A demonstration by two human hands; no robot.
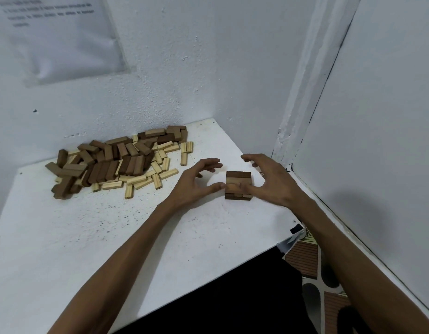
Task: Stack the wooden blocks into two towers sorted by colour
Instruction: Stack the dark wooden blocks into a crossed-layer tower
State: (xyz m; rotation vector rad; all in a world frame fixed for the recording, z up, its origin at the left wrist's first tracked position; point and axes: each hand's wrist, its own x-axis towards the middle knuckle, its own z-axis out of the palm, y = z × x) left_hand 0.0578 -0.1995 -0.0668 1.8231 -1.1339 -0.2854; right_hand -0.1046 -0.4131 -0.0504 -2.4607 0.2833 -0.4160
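Note:
A low tower of dark brown blocks (238,180) stands on the white table (93,237), near its right edge, a few layers high. My left hand (196,180) is at the tower's left side, fingers spread, with the thumb tip touching the top layer's front corner. My right hand (271,179) hovers on the tower's right side, fingers spread, and its thumb lies across the front of the top layer. Neither hand grips a block. A loose pile of dark brown and pale blocks (119,160) lies at the back left against the wall.
White walls close the table at the back and on the right, meeting in a corner (281,150) just behind the tower. A paper sheet (64,37) hangs on the back wall. Patterned floor (312,268) shows past the table's front right edge.

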